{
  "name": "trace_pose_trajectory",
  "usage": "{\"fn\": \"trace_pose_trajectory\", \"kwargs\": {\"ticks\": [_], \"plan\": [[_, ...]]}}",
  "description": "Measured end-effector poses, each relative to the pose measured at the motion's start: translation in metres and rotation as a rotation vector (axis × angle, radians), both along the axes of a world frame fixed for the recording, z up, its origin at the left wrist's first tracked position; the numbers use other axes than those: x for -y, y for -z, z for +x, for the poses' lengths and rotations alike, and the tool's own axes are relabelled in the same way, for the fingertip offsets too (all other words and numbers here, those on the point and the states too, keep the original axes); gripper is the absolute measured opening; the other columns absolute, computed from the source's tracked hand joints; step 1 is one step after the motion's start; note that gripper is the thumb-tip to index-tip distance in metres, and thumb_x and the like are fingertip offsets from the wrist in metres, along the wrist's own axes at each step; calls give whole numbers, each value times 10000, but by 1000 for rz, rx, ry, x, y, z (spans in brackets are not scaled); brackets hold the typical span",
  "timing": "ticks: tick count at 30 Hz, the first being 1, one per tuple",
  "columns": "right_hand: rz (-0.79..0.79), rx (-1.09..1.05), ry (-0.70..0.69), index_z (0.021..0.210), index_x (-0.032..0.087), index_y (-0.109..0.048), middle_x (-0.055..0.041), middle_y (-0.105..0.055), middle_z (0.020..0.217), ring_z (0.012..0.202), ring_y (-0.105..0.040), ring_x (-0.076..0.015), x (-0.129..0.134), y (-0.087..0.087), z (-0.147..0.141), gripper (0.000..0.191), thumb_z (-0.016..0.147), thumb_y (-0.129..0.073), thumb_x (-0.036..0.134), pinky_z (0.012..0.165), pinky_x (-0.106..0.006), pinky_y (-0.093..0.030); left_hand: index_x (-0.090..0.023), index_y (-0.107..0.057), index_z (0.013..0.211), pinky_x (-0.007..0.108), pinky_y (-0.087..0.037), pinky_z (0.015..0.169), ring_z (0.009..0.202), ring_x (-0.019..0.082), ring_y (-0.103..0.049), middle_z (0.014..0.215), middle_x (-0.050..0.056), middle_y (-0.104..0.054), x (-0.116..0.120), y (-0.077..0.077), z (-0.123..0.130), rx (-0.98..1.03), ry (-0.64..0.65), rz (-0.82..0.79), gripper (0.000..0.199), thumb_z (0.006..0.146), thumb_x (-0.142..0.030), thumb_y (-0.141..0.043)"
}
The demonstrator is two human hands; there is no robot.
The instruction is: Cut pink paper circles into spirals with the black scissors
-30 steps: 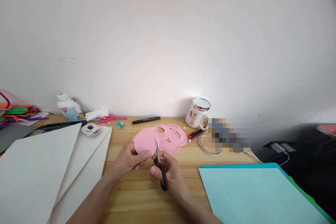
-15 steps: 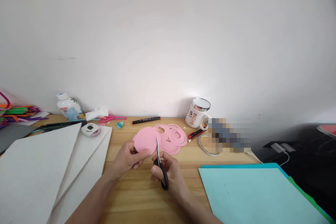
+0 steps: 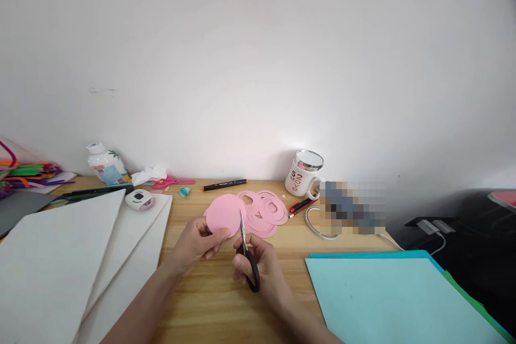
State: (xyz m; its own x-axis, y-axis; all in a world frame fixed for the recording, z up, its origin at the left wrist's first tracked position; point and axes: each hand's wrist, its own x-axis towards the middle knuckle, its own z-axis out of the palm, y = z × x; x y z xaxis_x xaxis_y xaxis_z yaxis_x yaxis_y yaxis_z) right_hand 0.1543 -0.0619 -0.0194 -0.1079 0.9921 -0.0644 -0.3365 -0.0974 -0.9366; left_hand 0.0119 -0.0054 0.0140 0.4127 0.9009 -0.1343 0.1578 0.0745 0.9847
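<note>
Between the thumb and fingers of my left hand is a round pink paper piece, pinched at its lower edge. My right hand grips black-handled scissors, their blades pointing up along the right edge of the pink piece. Just behind, several pink paper rings and cutouts overlap on the wooden table.
Left are white sheets, a white tape dispenser, a bottle and pink scissors. A black marker lies behind. Right are a mug, a cable and light-blue sheets.
</note>
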Motion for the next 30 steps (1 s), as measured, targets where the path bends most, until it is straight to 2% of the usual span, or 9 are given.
{"fn": "trace_pose_trajectory", "kwargs": {"ticks": [5,9,16,24,30], "plan": [[9,12,4,728,187,-488,89,-468,416,337,-352,-56,0,0,-1,384,582,-730,447,354,-166,-276,-132,-531,533,183,-207,320,318,48,-349,424,-18,-515,2,-2,2,46,20,-85,354,668,-445,-630],[35,26,9,754,190,-486,87,-456,442,360,-346,-64,0,1,-2,401,586,-725,464,375,-178,-270,-129,-523,497,176,-200,327,319,37,-329,403,-34,-479,2,1,2,26,21,-66,363,661,-432,-639],[178,1,23,759,173,-516,45,-455,588,526,-362,-94,-2,-9,2,394,596,-735,457,460,-197,-275,-136,-499,480,176,-217,343,333,39,-339,409,-39,-470,0,5,1,-8,75,-58,364,678,-411,-633],[146,-14,2,787,179,-498,64,-429,546,479,-306,-80,-2,-5,2,407,604,-731,458,432,-194,-216,-129,-524,517,170,-224,347,338,38,-342,411,-42,-477,1,5,0,11,52,-54,343,672,-412,-641],[132,-11,4,786,194,-473,92,-402,486,426,-286,-67,-4,2,2,377,630,-711,442,411,-187,-246,-114,-564,562,176,-231,352,339,40,-344,408,-44,-469,0,3,-1,-13,47,-38,324,675,-409,-635]]}}
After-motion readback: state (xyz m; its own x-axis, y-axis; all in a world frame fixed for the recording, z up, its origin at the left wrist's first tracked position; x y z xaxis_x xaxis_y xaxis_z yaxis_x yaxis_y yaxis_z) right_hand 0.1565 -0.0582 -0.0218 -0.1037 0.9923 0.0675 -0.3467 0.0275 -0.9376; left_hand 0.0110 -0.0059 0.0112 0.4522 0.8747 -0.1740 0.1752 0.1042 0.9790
